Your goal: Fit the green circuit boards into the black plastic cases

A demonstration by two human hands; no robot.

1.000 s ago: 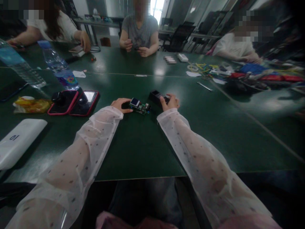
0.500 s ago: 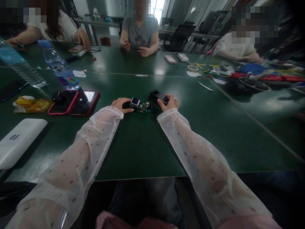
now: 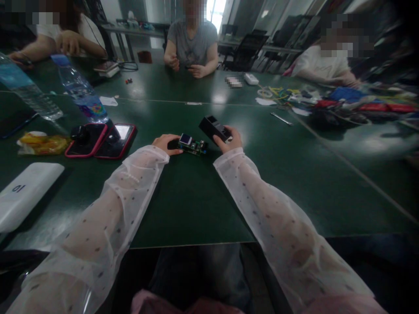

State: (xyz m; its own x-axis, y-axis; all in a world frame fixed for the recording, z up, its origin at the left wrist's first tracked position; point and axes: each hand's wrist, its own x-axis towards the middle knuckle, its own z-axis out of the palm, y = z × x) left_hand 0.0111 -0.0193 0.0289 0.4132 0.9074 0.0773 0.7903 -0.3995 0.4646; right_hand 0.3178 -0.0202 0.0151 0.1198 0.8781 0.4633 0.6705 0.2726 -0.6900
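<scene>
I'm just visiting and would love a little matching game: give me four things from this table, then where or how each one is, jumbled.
Things
1. Circuit board
2. Black case
3. White block
4. Metal tool

Places or states
A. On the table, farther right than the right hand
B. In the right hand
C. Dark markings on top, near the picture's left edge
D. In the left hand

Pairs: 1-D, 2-B, 3-C, 4-A
</scene>
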